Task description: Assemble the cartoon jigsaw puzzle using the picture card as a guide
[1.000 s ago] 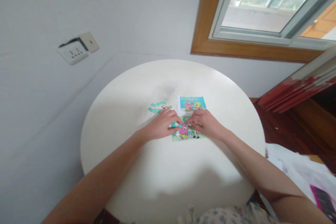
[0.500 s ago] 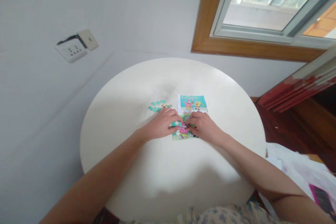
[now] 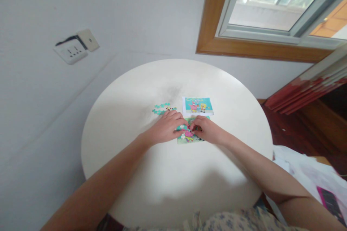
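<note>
A partly assembled jigsaw puzzle (image 3: pixel 189 138) lies on the white round table, showing a pink cartoon figure on green and teal, with pale gaps at its left. My left hand (image 3: pixel 166 128) rests at its left side, fingers curled and thumb on the puzzle, holding it. From the right, my right hand (image 3: pixel 208 130) bends over the puzzle with thumb and forefinger brought together at its middle, on a small puzzle piece mostly hidden by the fingers. Just beyond lies a printed reference picture (image 3: pixel 199 105) of the cartoon scene. Loose teal puzzle pieces (image 3: pixel 159 109) lie beyond my left hand.
The round table (image 3: pixel 121 115) stands against a white wall with a socket (image 3: pixel 72 50). A wood-framed window (image 3: pixel 244 48) is at the upper right, above a red curtain (image 3: pixel 287 95). At the lower right, a pink-edged phone-like object (image 3: pixel 330 202) lies on white material.
My right hand's fingers have shifted slightly over the middle of the puzzle. The left hand stays nearly in place, and the whole view has moved a little.
</note>
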### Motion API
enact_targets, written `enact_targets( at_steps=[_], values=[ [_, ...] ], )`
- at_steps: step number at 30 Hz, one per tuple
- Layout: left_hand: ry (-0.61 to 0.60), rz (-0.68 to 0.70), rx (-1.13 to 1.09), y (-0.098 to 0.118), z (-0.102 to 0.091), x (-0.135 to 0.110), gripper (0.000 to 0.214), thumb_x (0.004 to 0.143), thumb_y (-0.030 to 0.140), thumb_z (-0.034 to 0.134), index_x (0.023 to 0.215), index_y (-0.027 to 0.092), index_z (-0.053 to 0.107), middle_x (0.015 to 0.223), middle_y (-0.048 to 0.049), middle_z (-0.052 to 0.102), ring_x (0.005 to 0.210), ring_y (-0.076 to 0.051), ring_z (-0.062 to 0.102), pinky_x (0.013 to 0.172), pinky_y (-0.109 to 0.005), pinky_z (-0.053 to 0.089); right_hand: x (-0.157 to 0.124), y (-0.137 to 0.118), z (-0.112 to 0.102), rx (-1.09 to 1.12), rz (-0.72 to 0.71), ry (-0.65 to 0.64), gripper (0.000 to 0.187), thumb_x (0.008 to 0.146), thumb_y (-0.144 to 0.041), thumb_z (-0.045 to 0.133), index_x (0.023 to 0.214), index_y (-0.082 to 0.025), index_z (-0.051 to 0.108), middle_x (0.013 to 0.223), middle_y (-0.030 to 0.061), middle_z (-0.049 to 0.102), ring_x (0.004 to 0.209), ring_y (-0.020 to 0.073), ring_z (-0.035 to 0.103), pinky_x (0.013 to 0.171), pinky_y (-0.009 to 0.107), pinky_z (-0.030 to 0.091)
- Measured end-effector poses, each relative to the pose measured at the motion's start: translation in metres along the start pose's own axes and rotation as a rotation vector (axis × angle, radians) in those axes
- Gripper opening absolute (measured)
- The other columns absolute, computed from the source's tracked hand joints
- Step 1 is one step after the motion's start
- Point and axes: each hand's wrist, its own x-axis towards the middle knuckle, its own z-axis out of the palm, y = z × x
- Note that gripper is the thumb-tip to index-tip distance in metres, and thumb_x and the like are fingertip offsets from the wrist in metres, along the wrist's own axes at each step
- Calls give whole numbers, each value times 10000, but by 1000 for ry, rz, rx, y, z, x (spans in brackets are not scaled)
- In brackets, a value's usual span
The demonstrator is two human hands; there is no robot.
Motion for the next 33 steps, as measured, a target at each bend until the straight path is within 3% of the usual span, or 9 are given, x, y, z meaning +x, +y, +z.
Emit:
enact_targets(
  at_steps=[7, 16, 33],
  values=[
    [13, -6, 0, -2, 4, 0, 235, 891, 421, 577, 1054, 266, 644, 1010, -33, 591, 1001, -214, 500, 930, -361, 316, -3, -4, -4, -115, 46, 0, 192, 779, -179, 690, 970, -171, 700, 944, 89, 616, 946, 228, 570, 867, 337, 433],
    [39, -109, 24, 9, 7, 5, 242, 819, 442, 670, 989, 271, 651, 987, -21, 615, 1032, -242, 480, 901, -373, 315, 4, 2, -5, -42, 64, -34, 165, 755, -160, 684, 919, -148, 692, 873, 66, 589, 857, 184, 556, 793, 279, 429],
    [43, -124, 56, 12, 8, 4, 315, 814, 523, 646, 989, 261, 640, 989, -34, 612, 1026, -256, 486, 883, -391, 318, 5, 0, -8, -9, 64, -27, 197, 735, -149, 683, 932, -143, 684, 908, 76, 591, 886, 194, 560, 816, 290, 438]
  ],
)
